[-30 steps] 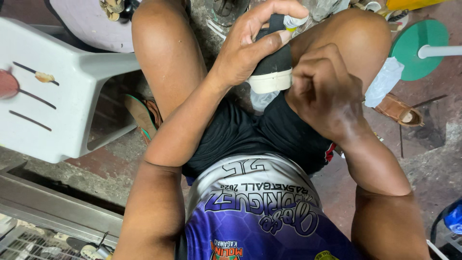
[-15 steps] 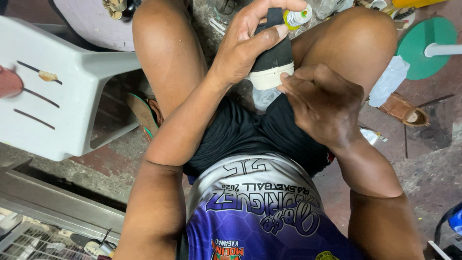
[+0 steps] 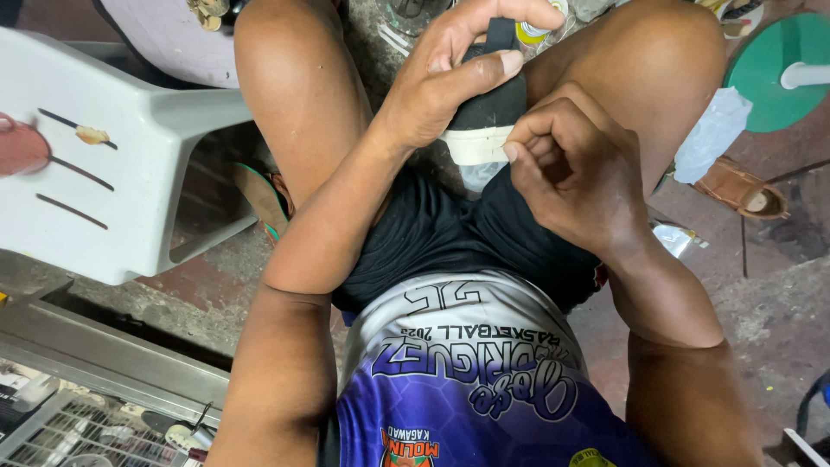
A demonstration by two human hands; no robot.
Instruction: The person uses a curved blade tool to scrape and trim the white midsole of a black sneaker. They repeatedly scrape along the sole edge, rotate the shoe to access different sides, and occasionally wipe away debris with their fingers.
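Small round tube or bottle with yellow-and-white label [image 3: 529,33] at 12 o'clock, partly hidden. Crumpled silvery wrapper [image 3: 673,239] on floor at 3 o'clock. No screens.

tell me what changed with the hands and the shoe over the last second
The right hand came up from the thigh to the shoe's pale sole edge, fingertips pinched against it. The left hand kept its grip around the black shoe between the knees; the white chair stayed put.
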